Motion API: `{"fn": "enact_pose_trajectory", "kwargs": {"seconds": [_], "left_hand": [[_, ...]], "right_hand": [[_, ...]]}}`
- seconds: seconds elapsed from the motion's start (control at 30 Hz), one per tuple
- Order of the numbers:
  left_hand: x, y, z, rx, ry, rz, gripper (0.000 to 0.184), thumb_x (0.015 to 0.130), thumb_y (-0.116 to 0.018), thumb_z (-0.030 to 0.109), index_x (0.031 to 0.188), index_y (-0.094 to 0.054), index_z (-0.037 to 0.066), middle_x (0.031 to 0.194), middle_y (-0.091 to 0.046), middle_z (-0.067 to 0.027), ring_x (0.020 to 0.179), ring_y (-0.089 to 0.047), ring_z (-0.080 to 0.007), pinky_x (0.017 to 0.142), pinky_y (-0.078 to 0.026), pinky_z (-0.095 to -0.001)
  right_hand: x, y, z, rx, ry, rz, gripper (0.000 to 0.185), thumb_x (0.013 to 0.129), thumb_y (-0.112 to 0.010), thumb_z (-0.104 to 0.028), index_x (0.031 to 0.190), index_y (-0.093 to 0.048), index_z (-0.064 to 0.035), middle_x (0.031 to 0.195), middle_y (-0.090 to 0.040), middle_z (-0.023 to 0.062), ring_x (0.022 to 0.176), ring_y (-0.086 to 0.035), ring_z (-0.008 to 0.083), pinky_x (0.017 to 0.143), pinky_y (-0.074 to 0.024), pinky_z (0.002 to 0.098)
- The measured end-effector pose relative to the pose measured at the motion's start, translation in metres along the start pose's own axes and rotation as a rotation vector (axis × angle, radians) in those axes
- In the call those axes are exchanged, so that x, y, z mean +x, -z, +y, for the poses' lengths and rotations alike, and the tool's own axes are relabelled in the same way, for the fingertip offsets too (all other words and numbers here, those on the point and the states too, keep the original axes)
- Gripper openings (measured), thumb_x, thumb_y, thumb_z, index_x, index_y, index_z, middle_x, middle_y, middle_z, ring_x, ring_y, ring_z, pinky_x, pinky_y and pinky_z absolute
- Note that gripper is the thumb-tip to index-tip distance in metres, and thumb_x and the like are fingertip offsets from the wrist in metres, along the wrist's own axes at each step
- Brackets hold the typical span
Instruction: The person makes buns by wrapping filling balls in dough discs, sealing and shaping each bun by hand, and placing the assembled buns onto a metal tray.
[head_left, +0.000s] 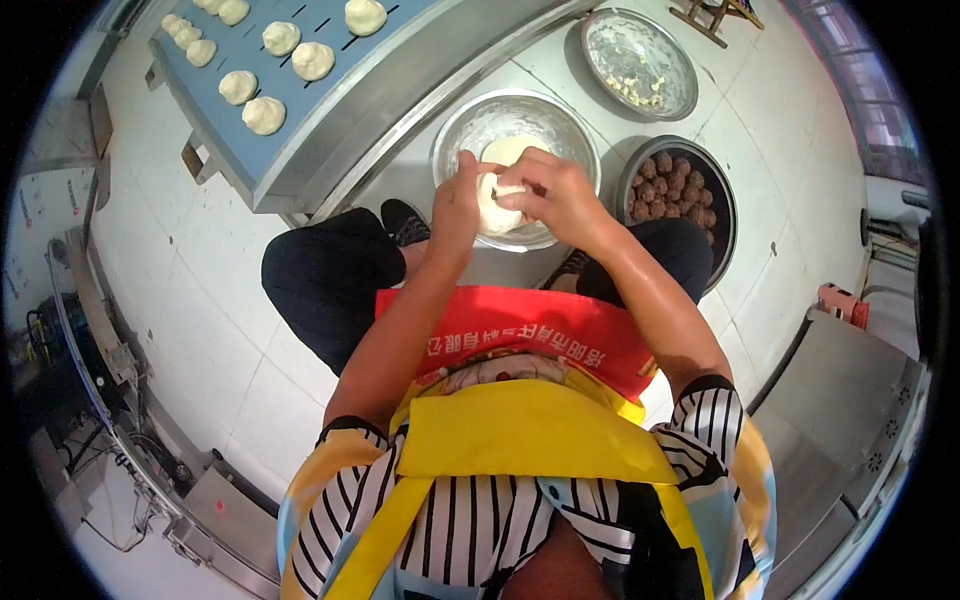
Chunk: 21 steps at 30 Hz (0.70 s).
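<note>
Over the steel bowl, a pale round of dough is held between both my hands. A small dark opening shows in its top, near the fingers. My left hand is closed around the dough's left side, thumb up. From the right, my right hand grips the top edge with its fingers bent and pinched together. Behind the hands, a smooth pale lump of dough lies in the bowl, partly hidden by my fingers. The bowl's inner wall is dusted with flour.
At right, a dark pot holds several brown filling balls. A floury steel basin with dough scraps stands beyond it. Shaped buns sit on the blue slotted surface at upper left. My knees flank the bowl.
</note>
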<state>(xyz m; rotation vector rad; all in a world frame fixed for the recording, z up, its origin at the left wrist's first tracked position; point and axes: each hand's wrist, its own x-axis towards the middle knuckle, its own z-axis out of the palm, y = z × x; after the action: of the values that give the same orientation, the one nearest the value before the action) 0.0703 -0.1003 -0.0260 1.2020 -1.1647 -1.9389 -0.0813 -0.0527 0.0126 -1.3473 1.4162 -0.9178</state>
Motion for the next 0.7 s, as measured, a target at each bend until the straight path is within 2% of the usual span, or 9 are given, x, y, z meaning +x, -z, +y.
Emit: {"fn": "enact_pose_trajectory", "kwargs": {"seconds": [0.13,0.23,0.3,0.4,0.43,0.47,0.53,0.57,0.7], "left_hand": [[0.002,0.007,0.0,0.037,0.046,-0.091,0.071,0.097,-0.027,0.058,0.109,-0.06,-0.004,0.098,-0.064,-0.0125,0.088,-0.063,-0.0194,0.079,-0.049,-0.03],[0.007,0.015,0.006,0.172,0.063,-0.215,0.069,0.097,-0.028,0.058,0.115,-0.057,-0.002,0.102,-0.063,-0.0128,0.092,-0.062,-0.0203,0.083,-0.048,-0.0319],[0.013,0.02,0.014,0.281,0.143,-0.306,0.068,0.097,-0.028,0.058,0.123,-0.053,0.0,0.108,-0.061,-0.0131,0.098,-0.061,-0.0207,0.088,-0.047,-0.0331],[0.0,0.008,0.023,-0.177,-0.001,-0.134,0.066,0.098,-0.025,0.055,0.132,-0.045,0.002,0.118,-0.057,-0.0147,0.106,-0.057,-0.0216,0.094,-0.044,-0.034],[0.006,0.01,-0.003,0.012,-0.288,-0.097,0.063,0.1,-0.023,0.052,0.134,-0.039,0.001,0.123,-0.053,-0.0165,0.112,-0.054,-0.0231,0.098,-0.042,-0.0352],[0.006,0.004,-0.008,-0.112,-0.241,-0.056,0.057,0.101,-0.024,0.045,0.13,-0.043,0.0,0.121,-0.054,-0.0156,0.109,-0.054,-0.0212,0.096,-0.042,-0.0333],[0.003,-0.006,-0.02,-0.363,-0.139,0.034,0.046,0.104,-0.027,0.032,0.123,-0.051,-0.002,0.116,-0.055,-0.0139,0.104,-0.055,-0.0176,0.092,-0.043,-0.0295],[0.002,-0.006,-0.02,-0.382,-0.083,0.049,0.047,0.103,-0.029,0.036,0.116,-0.054,-0.002,0.111,-0.057,-0.0122,0.101,-0.055,-0.0167,0.09,-0.043,-0.0292],[-0.001,0.001,-0.001,-0.059,-0.071,0.001,0.062,0.098,-0.033,0.054,0.12,-0.051,-0.002,0.107,-0.06,-0.014,0.093,-0.062,-0.0213,0.081,-0.05,-0.032]], "right_hand": [[0.0,0.0,0.006,-0.122,0.305,-0.007,0.018,0.076,-0.071,-0.006,0.091,-0.064,-0.0006,0.088,-0.056,0.011,0.079,-0.059,0.0248,0.069,-0.0472,0.0351],[0.002,0.0,0.002,-0.127,0.392,-0.046,0.016,0.076,-0.071,-0.006,0.09,-0.064,-0.0018,0.087,-0.057,0.0104,0.081,-0.059,0.0244,0.07,-0.0471,0.0348],[0.004,-0.001,0.001,-0.191,0.328,-0.008,0.016,0.076,-0.071,-0.006,0.089,-0.064,-0.0022,0.087,-0.057,0.01,0.079,-0.06,0.0242,0.069,-0.0474,0.0344],[0.009,-0.001,-0.002,-0.045,0.072,0.124,0.017,0.077,-0.071,-0.007,0.091,-0.063,-0.0022,0.085,-0.057,0.0093,0.073,-0.06,0.023,0.065,-0.0478,0.0337],[0.012,0.001,-0.007,0.085,-0.03,0.16,0.018,0.077,-0.071,-0.007,0.093,-0.063,-0.002,0.084,-0.056,0.0094,0.072,-0.059,0.0227,0.064,-0.0479,0.0335],[0.013,0.001,-0.011,0.217,-0.136,0.193,0.02,0.077,-0.071,-0.008,0.094,-0.063,-0.0018,0.083,-0.056,0.0096,0.071,-0.059,0.0223,0.063,-0.0479,0.0334],[0.011,-0.007,0.003,0.007,0.045,0.156,0.028,0.077,-0.072,-0.011,0.102,-0.062,-0.0015,0.083,-0.053,0.0097,0.07,-0.058,0.0217,0.064,-0.0476,0.0332],[0.01,-0.007,0.0,-0.084,0.116,0.124,0.031,0.077,-0.073,-0.012,0.103,-0.062,-0.0016,0.083,-0.053,0.0099,0.071,-0.057,0.0219,0.064,-0.0475,0.0335],[0.005,-0.005,-0.009,-0.293,0.222,0.052,0.037,0.072,-0.076,-0.015,0.105,-0.062,-0.0022,0.086,-0.053,0.0116,0.075,-0.056,0.0268,0.069,-0.0463,0.0357]]}}
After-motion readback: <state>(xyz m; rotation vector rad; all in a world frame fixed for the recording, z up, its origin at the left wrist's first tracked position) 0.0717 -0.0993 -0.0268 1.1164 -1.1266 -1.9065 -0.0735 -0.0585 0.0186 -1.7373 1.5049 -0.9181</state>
